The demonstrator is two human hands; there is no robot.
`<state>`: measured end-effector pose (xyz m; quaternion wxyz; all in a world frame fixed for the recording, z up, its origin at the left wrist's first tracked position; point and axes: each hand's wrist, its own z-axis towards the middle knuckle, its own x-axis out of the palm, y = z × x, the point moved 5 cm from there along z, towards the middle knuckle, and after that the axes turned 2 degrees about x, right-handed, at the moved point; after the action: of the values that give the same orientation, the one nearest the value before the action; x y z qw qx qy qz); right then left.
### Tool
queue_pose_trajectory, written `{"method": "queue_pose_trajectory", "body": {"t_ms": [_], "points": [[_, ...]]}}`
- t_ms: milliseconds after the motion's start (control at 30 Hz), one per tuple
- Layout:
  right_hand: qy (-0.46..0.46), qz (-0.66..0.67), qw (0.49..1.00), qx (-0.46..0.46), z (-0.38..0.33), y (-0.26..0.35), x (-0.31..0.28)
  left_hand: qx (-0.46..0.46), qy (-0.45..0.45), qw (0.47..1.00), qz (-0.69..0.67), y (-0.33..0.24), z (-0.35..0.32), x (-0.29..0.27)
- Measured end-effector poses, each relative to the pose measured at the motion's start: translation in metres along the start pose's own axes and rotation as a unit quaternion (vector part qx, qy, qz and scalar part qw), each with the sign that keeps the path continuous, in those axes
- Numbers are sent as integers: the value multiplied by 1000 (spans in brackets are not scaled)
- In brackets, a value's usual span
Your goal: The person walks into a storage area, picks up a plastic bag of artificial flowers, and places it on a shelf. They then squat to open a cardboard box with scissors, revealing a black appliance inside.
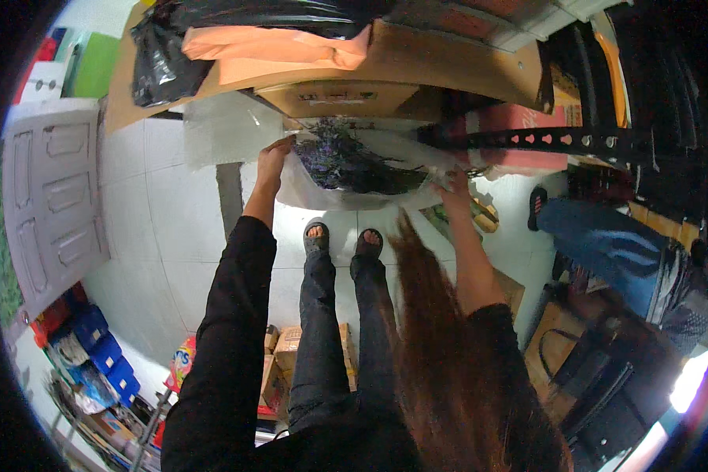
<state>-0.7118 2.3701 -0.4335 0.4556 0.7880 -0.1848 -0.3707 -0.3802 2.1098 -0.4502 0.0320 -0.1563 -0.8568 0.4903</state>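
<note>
The translucent plastic bag (311,194) spreads above the white tiled floor (189,236), beyond the feet (315,231). In or on it sits a dark purplish tangle (342,161). The left hand (272,161) grips its left edge; the right hand (456,193), blurred, touches its right, closure unclear.

A plain black long-sleeved top (330,450) covers the torso; its left sleeve (230,307) reaches the forearm, its right sleeve (502,330) ends nearer the elbow. The left hand (273,160) and right hand (455,191) are bare. Long, straight reddish-brown hair (440,354) hangs loose. Below are dark grey, narrow-legged trousers (317,330) and dark, open-toed slip-on sandals (317,242).
</note>
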Motion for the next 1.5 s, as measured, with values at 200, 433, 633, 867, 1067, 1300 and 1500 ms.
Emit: {"method": "queue_pose_trajectory", "body": {"t_ms": [200, 433, 633, 867, 1067, 1300, 1500], "points": [[61, -364, 928, -54, 6, -19, 12, 31, 26, 999, 9, -2, -20, 5], [69, -204, 971, -106, -43, 78, 24, -47, 28, 998, 27, 3, -65, -27], [82, -200, 959, -184, -37, 135, 53, -28, 34, 999, -19, 17, -71, -36], [97, -194, 934, -284, -29, 157, 79, -45, 14, 997, 57, 15, -70, -23], [114, -253, 956, -96, 27, 130, 37, -19, 85, 996, 28, 1, -57, -7], [29, -229, 931, -283, 16, 162, 60, -45, 55, 996, 50, 11, -53, -18], [-59, -289, 932, -210, 50, 109, 32, 1, 62, 993, 96, -13, -24, 7]]}}
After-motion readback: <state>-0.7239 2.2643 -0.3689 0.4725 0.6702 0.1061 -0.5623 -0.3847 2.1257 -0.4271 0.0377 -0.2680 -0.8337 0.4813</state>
